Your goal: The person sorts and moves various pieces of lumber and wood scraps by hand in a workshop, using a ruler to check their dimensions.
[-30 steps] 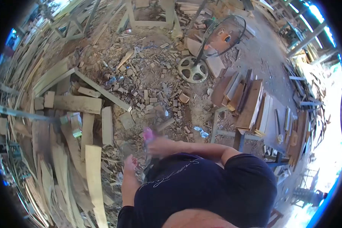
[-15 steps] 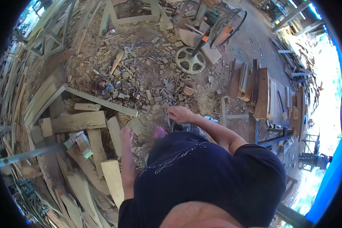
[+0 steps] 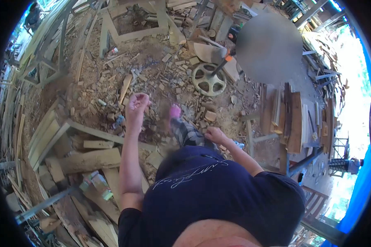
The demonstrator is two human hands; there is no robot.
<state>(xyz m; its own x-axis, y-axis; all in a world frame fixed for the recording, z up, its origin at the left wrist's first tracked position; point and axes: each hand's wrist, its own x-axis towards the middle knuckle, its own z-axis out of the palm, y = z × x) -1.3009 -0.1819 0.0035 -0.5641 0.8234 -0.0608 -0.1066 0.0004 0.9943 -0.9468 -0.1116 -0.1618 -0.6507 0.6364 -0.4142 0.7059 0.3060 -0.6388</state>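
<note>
My left hand [image 3: 138, 103] is raised in front of me over the scrap-strewn ground, its fingers curled inward, with nothing visible in them. Close to my right thigh, my right hand [image 3: 215, 135] hangs in a loose fist, and no object shows in it. One leg in checked trousers [image 3: 186, 131] extends forward, ending in a pink shoe or sandal [image 3: 175, 111] among the wood offcuts [image 3: 158, 105]. Neither hand touches any of the wood.
A pedestal fan's round base [image 3: 209, 79] stands ahead, its head covered by a blurred patch. Stacked boards [image 3: 294, 123] lie at right. Wooden beams [image 3: 90, 160] and a long plank [image 3: 99, 132] are on the left. A wooden frame [image 3: 140, 36] stands at the back.
My left hand has swung forward and up, while my right hand has dropped back toward my side. My leg and pink-shod foot have come forward. The view has shifted over the ground.
</note>
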